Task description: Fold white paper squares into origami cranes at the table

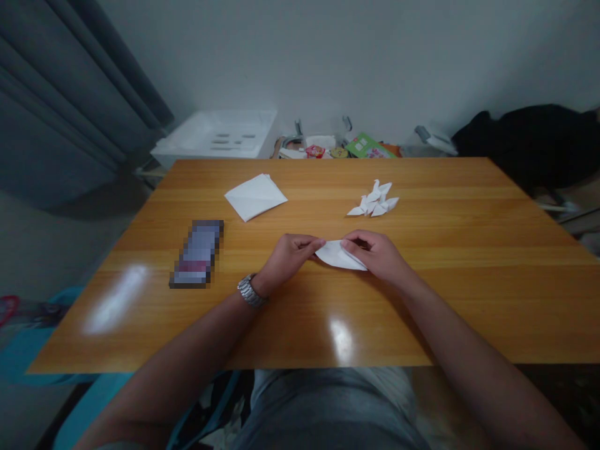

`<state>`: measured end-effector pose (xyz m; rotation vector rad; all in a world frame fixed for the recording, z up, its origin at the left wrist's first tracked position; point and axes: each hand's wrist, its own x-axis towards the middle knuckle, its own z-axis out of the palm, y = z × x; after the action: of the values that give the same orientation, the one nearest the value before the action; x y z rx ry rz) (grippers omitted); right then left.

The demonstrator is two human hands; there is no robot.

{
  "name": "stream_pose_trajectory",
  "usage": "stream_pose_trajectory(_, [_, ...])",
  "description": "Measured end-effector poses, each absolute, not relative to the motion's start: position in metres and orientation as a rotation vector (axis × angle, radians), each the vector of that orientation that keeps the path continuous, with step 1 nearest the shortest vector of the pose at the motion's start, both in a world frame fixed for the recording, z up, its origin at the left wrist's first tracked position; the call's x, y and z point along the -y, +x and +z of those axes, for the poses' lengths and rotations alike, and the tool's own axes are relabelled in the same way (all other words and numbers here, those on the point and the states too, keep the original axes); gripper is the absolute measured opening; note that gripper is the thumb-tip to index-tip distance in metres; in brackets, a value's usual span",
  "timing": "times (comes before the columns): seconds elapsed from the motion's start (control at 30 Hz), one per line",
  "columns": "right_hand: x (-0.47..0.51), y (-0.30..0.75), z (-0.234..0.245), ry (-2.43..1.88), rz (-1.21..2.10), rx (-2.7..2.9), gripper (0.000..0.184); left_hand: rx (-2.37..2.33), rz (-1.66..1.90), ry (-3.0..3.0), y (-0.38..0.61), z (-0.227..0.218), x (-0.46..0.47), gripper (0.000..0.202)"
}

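Note:
Between my two hands is a folded piece of white paper [338,255], held just over the wooden table [300,312]. My left hand [296,253], with a metal watch [250,290] on its wrist, pinches the paper's left corner between thumb and finger. At the paper's right end, my right hand [377,253] grips it, thumb on top and fingers curled behind. Part of the paper is hidden under the right hand. Beyond the right hand stand several small folded paper birds [374,200] in a cluster.
White square sheets [255,197] lie at the table's back left. A phone [197,253], blurred out, lies left of my left hand. Behind the table are a white plastic tray [225,134], a green packet [368,145] and a black cloth item [525,144].

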<state>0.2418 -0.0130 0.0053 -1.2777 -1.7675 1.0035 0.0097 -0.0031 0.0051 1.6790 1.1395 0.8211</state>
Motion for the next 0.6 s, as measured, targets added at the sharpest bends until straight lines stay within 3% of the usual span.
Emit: stream_pose_trajectory(0.6, [0.0115, 0.2452, 0.0058, -1.368, 0.932, 1.744, 0.030, -1.147, 0.874, 1.519, 0.0096, 0.0041, 0.0002, 0.047])
